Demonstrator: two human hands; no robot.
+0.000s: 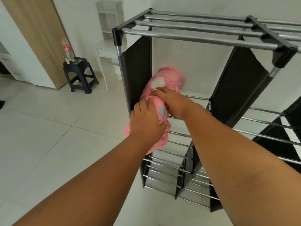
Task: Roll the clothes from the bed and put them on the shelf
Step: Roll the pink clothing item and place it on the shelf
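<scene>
Both hands are on a rolled pink garment (160, 88) that lies on the upper tier of the shelf (202, 35), in its left-hand compartment, hard against the dark fabric side panel (138, 69). The left hand (146, 121) is closed over the near end of the roll, fingers curled into the cloth, and that end hangs a little past the front rail of the tier. The right hand (171, 100) lies just beyond the left hand, fingers bent and pressing down on the middle of the roll; whether it grips or only presses cannot be told. The far end of the roll, with a white patch on it, reaches toward the wall beyond both hands. Below the hands, lower tiers of metal rods show. Well to the left of the hands, a dark stool (81, 74) stands on the tiled floor (48, 136) with a plastic bottle (67, 48) on it.
</scene>
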